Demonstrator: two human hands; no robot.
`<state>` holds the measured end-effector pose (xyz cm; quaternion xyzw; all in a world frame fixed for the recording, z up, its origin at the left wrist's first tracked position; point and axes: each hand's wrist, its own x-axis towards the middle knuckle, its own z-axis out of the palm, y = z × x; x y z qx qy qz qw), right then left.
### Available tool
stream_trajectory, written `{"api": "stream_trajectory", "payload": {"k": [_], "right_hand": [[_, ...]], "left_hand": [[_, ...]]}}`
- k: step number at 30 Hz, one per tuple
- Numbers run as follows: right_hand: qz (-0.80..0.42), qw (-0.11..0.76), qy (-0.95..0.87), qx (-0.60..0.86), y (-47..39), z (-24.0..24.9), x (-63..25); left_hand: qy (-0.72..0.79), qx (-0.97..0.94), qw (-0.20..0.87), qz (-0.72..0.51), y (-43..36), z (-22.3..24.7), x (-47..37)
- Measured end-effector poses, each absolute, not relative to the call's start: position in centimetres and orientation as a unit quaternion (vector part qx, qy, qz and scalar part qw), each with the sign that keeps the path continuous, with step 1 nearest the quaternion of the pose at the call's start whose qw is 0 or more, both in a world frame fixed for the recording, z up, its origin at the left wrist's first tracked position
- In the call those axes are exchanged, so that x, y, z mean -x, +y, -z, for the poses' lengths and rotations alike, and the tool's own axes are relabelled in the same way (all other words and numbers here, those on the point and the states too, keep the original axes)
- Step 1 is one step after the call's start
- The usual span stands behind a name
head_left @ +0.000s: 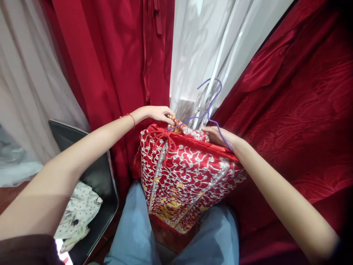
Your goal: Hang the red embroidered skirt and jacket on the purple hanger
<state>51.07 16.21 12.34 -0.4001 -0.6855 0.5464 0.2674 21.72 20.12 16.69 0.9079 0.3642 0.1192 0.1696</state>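
Head view shows the red embroidered garment in front of the person, its upper edge along a purple wire hanger and its fringed lower end between the blue-trousered legs. The left hand pinches gold-patterned cloth at the top, near the hanger's left end; the right hand reaches in behind the upper edge on the other side, its fingertips mostly hidden, so I cannot tell whether it grips. Handling it well probably means supporting both ends of the wire evenly, easing cloth along it rather than tugging, since thin wire could bend and raised silver stitching could snag. The red tie cord, knotted near the left end, may catch if a finger passes under it. Space looks tight: a red curtain and a white curtain hang close ahead, the hook standing in front of the white one, and dark red patterned fabric crowds the right. On the left, a black chair carries a spotted cloth, near the left forearm.
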Motion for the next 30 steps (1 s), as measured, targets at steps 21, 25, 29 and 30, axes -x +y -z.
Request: {"api": "stream_trajectory", "payload": {"k": [21, 25, 29, 30], "right_hand": [[-0.325, 0.491, -0.691, 0.419, 14.4, -13.6, -51.7], [-0.319, 0.494, -0.69, 0.422, 14.4, -13.6, -51.5], [-0.296, 0.5, -0.7, 0.416, 14.6, -13.2, -51.4], [-0.289, 0.504, -0.702, 0.412, 14.7, -13.0, -51.4]], "left_hand": [[0.547, -0.823, 0.118, -0.096, 19.8, -14.9, -22.8], [0.593, -0.777, -0.047, -0.208, 18.8, -14.9, -21.0], [0.666, -0.655, -0.13, -0.333, 17.3, -15.5, -18.6], [0.696, -0.623, -0.114, -0.337, 16.9, -15.3, -17.9]]}}
